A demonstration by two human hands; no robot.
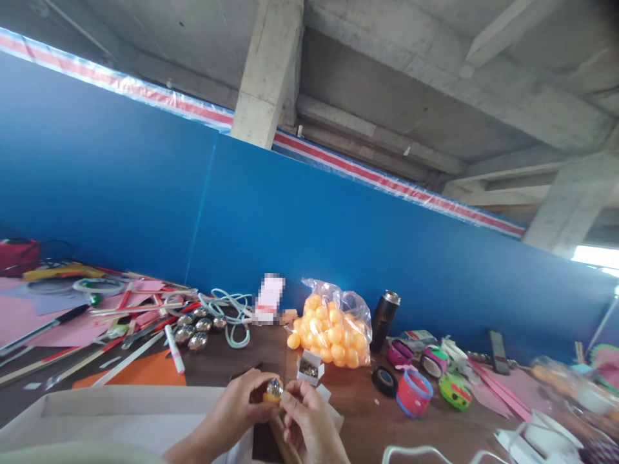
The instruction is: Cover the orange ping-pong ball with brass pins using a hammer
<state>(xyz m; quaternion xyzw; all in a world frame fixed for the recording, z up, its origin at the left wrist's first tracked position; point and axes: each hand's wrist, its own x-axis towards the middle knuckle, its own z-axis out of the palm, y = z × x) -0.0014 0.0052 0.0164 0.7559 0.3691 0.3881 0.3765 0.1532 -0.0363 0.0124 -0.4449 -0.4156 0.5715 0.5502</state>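
Note:
Between the fingers of my left hand [239, 403] is an orange ball [272, 394], its upper part covered in shiny silver. Close against the ball's right side, my right hand [309, 419] has its thumb and forefinger pinched together; whatever lies between those fingertips is too small to make out. Just beyond my hands stands a small open white box [309, 368] filled with tiny metallic pieces. Behind it, a clear plastic bag [333, 325] bulges with orange balls. Several shiny silver balls [198, 340] lie farther left on the table.
A black bottle [385, 320] stands beside the bag, with black tape [385, 380] and a red-blue cup [414, 392] near it. Sticks, paper and a white marker [175, 349] clutter the left. A phone [269, 298] leans against the blue partition [309, 225].

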